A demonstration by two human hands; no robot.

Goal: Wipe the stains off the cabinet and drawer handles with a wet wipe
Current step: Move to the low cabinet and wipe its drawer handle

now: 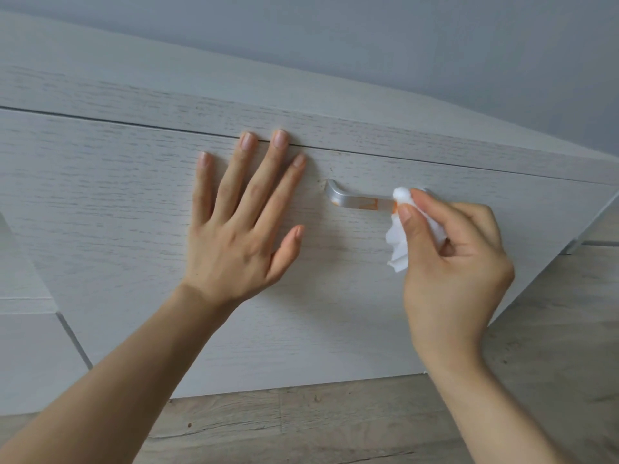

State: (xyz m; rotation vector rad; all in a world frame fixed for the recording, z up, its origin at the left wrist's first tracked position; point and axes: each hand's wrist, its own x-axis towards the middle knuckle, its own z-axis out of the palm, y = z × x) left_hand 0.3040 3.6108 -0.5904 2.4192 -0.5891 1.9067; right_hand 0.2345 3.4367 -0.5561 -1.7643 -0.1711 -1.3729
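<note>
Bare forearms enter from bottom edge. Drawer front (134, 202), pale woodgrain laminate, fills centre frame. Left hand (234, 239) flat on it, fingers straight and spread. Right hand (459, 262) pinches crumpled white wet wipe (398, 242) against right end of curved brushed-metal handle (355, 199), centre right. Orange stain (370, 205) smeared on bar.
</note>
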